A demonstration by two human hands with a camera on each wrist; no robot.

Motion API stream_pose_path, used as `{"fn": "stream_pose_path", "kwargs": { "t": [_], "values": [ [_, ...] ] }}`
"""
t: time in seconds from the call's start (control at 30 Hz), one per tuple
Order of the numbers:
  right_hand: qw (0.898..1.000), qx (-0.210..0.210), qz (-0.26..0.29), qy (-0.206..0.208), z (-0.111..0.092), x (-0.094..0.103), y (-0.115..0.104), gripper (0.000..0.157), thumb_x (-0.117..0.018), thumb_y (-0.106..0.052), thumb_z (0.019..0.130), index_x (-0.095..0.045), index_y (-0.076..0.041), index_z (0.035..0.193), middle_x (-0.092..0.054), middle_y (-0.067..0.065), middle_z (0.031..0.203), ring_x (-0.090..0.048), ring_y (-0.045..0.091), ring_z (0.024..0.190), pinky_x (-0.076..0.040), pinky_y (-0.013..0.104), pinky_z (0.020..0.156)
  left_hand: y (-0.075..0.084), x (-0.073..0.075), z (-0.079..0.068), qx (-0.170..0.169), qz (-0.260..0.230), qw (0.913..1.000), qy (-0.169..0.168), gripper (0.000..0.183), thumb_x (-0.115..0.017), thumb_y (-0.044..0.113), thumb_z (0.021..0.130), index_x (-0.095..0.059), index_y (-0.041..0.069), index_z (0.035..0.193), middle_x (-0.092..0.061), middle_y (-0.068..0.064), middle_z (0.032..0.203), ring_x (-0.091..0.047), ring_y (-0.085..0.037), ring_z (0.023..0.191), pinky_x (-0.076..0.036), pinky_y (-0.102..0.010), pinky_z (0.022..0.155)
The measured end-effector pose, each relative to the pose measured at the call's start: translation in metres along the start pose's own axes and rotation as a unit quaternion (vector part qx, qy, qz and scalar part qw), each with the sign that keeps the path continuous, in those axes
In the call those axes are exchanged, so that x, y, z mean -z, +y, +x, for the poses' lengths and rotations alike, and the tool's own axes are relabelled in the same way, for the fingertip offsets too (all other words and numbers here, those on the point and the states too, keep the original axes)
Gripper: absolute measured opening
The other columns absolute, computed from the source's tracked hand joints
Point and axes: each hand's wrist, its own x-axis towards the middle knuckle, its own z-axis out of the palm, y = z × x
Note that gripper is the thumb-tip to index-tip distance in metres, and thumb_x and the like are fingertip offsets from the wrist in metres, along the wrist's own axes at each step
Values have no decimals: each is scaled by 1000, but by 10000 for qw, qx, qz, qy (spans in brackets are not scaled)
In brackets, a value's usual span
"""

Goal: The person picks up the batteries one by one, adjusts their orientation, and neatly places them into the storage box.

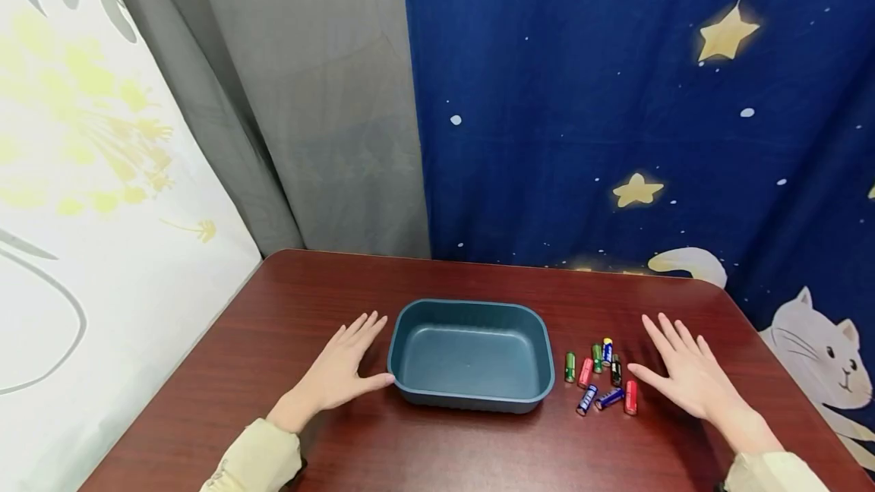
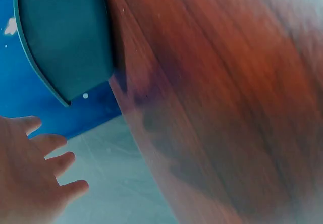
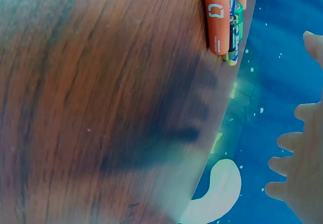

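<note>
On the reddish-brown worktop (image 1: 478,450) stands a blue-green tub (image 1: 472,355), with eight batteries (image 1: 616,370) lying in a loose group just right of it. The left hand (image 1: 339,372) is beside the tub, fingers spread wide, thumb stretched toward the rim, holding nothing. The right hand (image 1: 690,372), fingers equally spread, is near the batteries and holds nothing. Behind hang a grey curtain (image 1: 321,97) and a starry blue curtain (image 1: 547,135).

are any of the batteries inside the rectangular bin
No, all the visible batteries lie on the table, right of the rectangular bin.
</note>
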Motion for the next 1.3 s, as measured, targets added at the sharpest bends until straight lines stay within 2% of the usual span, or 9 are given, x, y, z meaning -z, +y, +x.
{"fn": "stream_pose_path", "kwargs": {
  "t": [0.3,0.47,0.6,0.83,0.97,1.03,1.13,1.2,1.3],
  "values": [
    [9998,-25,193,-40,-3,-2,-1,83,-54,-50,85,-24,3,140,-26,34,138,-23,51,124,-9,62,102,8,-9,-1,-156,-164,9997,-71,93,-57,68,71,-32,13,142,-33,-10,144,-27,-29,133,-22,-55,103],
    [9992,187,237,245,-5,-4,2,78,-58,-47,83,-33,5,136,-37,30,133,-33,46,121,-17,55,105,11,-13,-1,-51,-268,9994,-199,94,-56,69,71,-32,12,142,-32,-12,144,-26,-29,133,-22,-54,104],
    [9986,246,285,374,-6,-5,2,75,-61,-45,82,-37,3,134,-41,28,131,-36,44,118,-26,56,98,11,-15,-2,-45,-309,9993,-201,95,-55,70,72,-32,10,142,-32,-13,144,-26,-30,133,-22,-54,104],
    [9980,-21,587,213,-8,-5,-1,74,-64,-45,80,-41,4,130,-44,28,126,-37,44,115,-32,60,89,10,-17,-2,-30,-272,9995,-182,95,-54,70,72,-33,8,141,-32,-12,144,-27,-29,133,-24,-53,104],
    [9958,-258,869,127,-10,-5,-2,71,-64,-44,80,-42,4,128,-49,26,119,-43,41,109,-35,60,86,11,-17,-2,-19,-285,9994,-209,95,-54,70,72,-32,8,141,-32,-12,144,-27,-28,133,-24,-52,104],
    [9943,-266,1007,240,-11,-6,-2,67,-67,-41,79,-46,3,124,-54,22,112,-49,37,103,-40,52,86,11,-16,-2,6,-309,9992,-243,95,-54,70,72,-31,9,142,-32,-11,144,-26,-27,134,-24,-51,104],
    [9909,-201,1258,446,-13,-8,-1,57,-71,-35,77,-53,1,116,-59,14,101,-55,27,91,-47,37,77,12,-16,-1,36,-370,9989,-274,96,-55,69,72,-31,8,142,-32,-12,144,-26,-27,134,-25,-51,104],
    [9886,-132,1394,545,-15,-10,0,51,-74,-31,74,-58,0,110,-61,9,95,-55,18,83,-48,28,68,12,-15,-1,77,-421,9986,-305,96,-56,69,72,-31,8,142,-32,-12,144,-26,-26,134,-25,-50,105],
    [9864,-40,1575,475,-18,-13,1,46,-76,-28,71,-61,-1,104,-60,4,90,-51,8,76,-47,23,62,12,-15,-1,111,-460,9983,-342,96,-56,68,72,-31,8,142,-32,-11,145,-26,-25,134,-25,-48,105]
  ]
}}
